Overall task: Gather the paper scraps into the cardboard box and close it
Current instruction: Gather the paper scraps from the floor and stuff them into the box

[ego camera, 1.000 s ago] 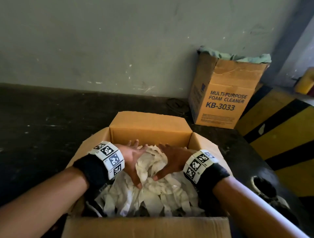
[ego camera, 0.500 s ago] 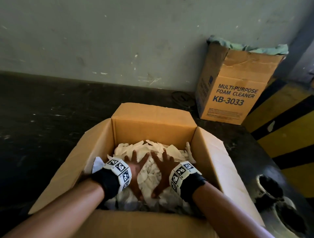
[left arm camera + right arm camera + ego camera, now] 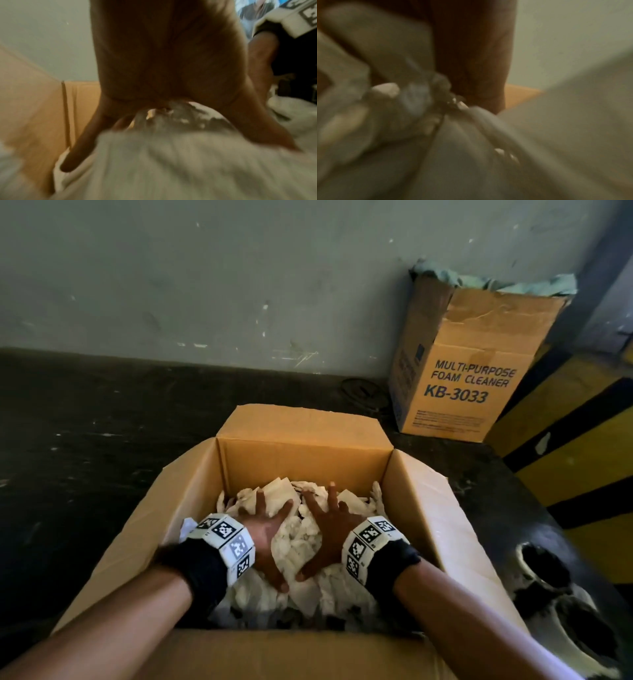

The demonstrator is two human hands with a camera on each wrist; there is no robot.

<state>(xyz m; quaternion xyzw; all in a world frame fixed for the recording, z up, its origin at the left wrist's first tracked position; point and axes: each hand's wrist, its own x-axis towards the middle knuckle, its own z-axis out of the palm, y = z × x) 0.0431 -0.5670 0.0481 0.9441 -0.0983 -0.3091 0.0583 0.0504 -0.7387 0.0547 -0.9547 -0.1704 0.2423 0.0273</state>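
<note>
Both hands have pushed deeper, and now the left hand and right hand press flat, fingers spread, on the white paper scraps lying right under them inside the open brown cardboard box.

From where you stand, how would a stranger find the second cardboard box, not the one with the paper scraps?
Look to the grey wall at the back. The box stands against it at its right end. It alone carries printed words, "MULTI-PURPOSE FOAM CLEANER KB-3033".
</note>
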